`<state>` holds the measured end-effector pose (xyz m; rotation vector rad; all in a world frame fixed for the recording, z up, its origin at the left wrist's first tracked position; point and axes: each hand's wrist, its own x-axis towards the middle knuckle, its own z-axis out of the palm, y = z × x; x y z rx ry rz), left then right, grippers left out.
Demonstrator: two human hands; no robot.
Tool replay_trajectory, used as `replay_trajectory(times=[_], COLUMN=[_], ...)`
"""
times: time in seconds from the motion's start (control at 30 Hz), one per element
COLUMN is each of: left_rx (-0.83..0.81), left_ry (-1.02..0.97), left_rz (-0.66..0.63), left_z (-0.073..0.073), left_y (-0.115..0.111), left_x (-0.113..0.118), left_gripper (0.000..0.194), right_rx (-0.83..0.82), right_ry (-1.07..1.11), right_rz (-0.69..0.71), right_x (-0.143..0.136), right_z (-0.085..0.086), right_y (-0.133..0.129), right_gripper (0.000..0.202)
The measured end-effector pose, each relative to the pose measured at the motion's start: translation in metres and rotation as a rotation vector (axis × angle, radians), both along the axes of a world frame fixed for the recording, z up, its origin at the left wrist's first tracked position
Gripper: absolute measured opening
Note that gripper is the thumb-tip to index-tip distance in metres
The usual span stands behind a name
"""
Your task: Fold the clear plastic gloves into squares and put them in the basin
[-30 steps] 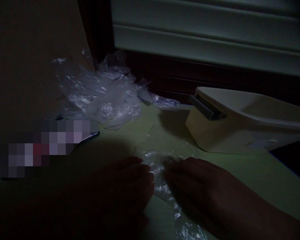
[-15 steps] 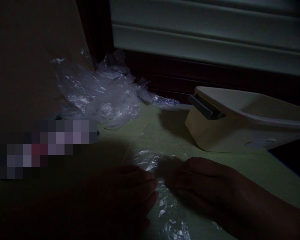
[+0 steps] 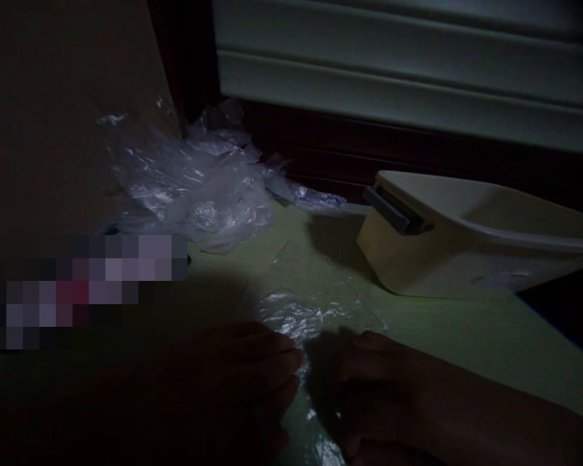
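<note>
Clear crinkled plastic film (image 3: 296, 314) on pale-green flat tabletop (image 3: 466, 333), running b/w L hand (image 3: 255, 372) & R hand (image 3: 381, 385). Fingers curled, can't tell if gripping. Imo press light w/ both, prob creases easy.

Relative to the earlier views, the right hand (image 3: 376, 388) has moved nearer, exposing more of the clear plastic (image 3: 291, 310) at its far right, while the plastic's near end has shifted left.

On tbl (image 3: 495, 343): plastic film (image 3: 291, 310), nr ctr, btwn L hand (image 3: 257, 372) & R hand (image 3: 381, 382); film pile (image 3: 199, 188), far L; container (image 3: 432, 259), far R.
</note>
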<state>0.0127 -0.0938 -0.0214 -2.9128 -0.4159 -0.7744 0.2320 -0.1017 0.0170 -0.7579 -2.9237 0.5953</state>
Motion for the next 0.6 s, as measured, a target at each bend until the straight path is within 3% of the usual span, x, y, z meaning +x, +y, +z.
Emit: replay_trajectory(times=[0.17, 0.33, 0.43, 0.6], left_rx=[-0.006, -0.022, -0.013, 0.026], left_ry=[0.031, 0.046, 0.108, 0.025], left_rz=[0.009, -0.036, -0.054, -0.033], left_z=[-0.002, 0.003, 0.006, 0.005], left_y=[0.001, 0.005, 0.006, 0.003], left_x=[-0.001, -0.001, -0.002, -0.003], left_gripper=[0.029, 0.028, 0.023, 0.032], right_rx=[0.088, 0.106, 0.049, -0.175], right_ry=[0.059, 0.095, 0.044, 0.127], right_rz=[0.039, 0.089, 0.028, -0.088], right_x=[0.002, 0.002, 0.000, -0.002], right_z=[-0.011, -0.019, -0.012, 0.001], right_y=[-0.002, -0.005, -0.008, -0.007], right_gripper=[0.004, 0.014, 0.020, 0.010])
